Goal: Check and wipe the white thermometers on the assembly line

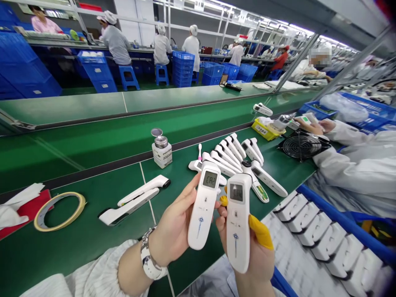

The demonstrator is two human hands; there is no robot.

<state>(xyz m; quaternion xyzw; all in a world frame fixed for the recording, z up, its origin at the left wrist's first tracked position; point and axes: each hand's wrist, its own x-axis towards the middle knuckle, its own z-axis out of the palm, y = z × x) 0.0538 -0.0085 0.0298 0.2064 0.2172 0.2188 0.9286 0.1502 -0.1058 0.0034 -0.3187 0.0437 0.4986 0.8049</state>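
My left hand (173, 227) grips a white forehead thermometer (204, 206) upright, its small screen lit and facing me. My right hand (256, 255), with yellow finger cots on thumb and a finger, holds a second white thermometer (238, 222) beside it, screen also facing me. The two units stand side by side, nearly touching. Just beyond them a row of several more white thermometers (230, 154) lies on the green bench (93, 231). A watch sits on my left wrist.
Two thermometers (136, 200) lie to the left, near a tape roll (60, 211) and a solvent dispenser bottle (161, 149). White trays of housings (328, 235) sit at right. A co-worker's sleeve (355, 165), a fan (301, 145) and a yellow tray (266, 128) are further right.
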